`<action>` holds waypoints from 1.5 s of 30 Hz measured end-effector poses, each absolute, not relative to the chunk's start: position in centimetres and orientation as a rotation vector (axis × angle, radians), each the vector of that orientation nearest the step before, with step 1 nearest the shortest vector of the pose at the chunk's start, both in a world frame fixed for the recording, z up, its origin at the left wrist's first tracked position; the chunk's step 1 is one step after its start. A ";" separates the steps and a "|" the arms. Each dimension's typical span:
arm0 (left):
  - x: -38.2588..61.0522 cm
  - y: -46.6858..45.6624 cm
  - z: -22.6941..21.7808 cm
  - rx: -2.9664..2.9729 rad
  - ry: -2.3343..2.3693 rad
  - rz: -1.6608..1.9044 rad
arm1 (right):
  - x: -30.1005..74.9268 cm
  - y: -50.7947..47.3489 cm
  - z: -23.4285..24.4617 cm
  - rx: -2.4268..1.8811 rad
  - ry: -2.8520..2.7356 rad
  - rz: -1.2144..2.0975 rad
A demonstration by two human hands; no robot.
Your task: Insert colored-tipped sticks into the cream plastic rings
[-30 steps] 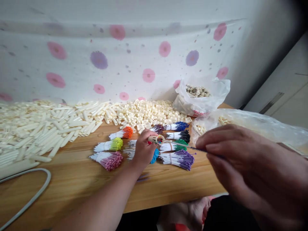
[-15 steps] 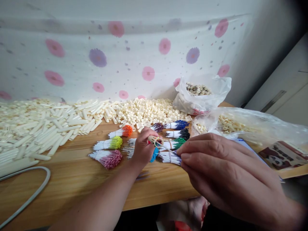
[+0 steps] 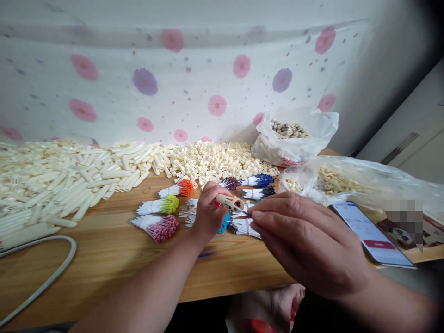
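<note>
My left hand (image 3: 206, 211) is closed round a small cream plastic tube (image 3: 229, 201) held just above the wooden table (image 3: 114, 259). My right hand (image 3: 305, 240) pinches a thin stick whose end sits at the tube's mouth; most of the stick is hidden under my fingers. Beneath both hands lie bundles of white sticks with coloured tips: orange (image 3: 176, 189), yellow-green (image 3: 159, 205), pink (image 3: 157, 226), blue (image 3: 257, 180), black (image 3: 259, 192).
A heap of long cream tubes (image 3: 58, 180) covers the table's left. Small ribbed cream caps (image 3: 218, 162) are piled at the back. Two plastic bags (image 3: 294, 138) (image 3: 350, 182) of parts stand at right. A phone (image 3: 371, 233) lies near the right edge, a grey cable (image 3: 52, 273) at left.
My right hand has moved left toward the tube, pushing the thin stick in until hardly any of it shows. The phone on the table is uncovered.
</note>
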State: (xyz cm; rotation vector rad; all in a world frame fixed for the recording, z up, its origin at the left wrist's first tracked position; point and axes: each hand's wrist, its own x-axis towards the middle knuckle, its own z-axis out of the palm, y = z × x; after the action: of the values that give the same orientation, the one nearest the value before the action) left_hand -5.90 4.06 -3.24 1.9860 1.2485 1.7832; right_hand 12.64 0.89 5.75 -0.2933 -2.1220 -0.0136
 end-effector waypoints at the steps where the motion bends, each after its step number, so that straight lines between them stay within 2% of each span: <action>1: -6.0 4.1 -3.3 1.990 1.257 1.783 | 12.7 1.0 5.8 -0.302 -2.116 0.006; 14: -5.7 3.4 -3.1 2.071 1.131 1.628 | 13.2 2.4 4.1 -0.337 -2.114 -0.027; 30: -5.6 3.3 -2.9 2.128 1.380 1.710 | 13.0 3.5 3.4 -0.548 -2.060 0.057; 39: -5.6 3.4 -3.1 2.170 1.496 1.738 | 12.5 4.2 2.6 -0.602 -2.000 0.177; 45: -5.8 3.7 -3.2 2.139 1.576 1.775 | 12.4 4.2 2.0 -0.734 -1.873 0.536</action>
State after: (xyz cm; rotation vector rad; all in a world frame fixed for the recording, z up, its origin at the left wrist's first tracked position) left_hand -5.77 3.69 -3.24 2.1391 1.5764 1.7754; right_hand 12.37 4.23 2.00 -0.7340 -1.8734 0.5359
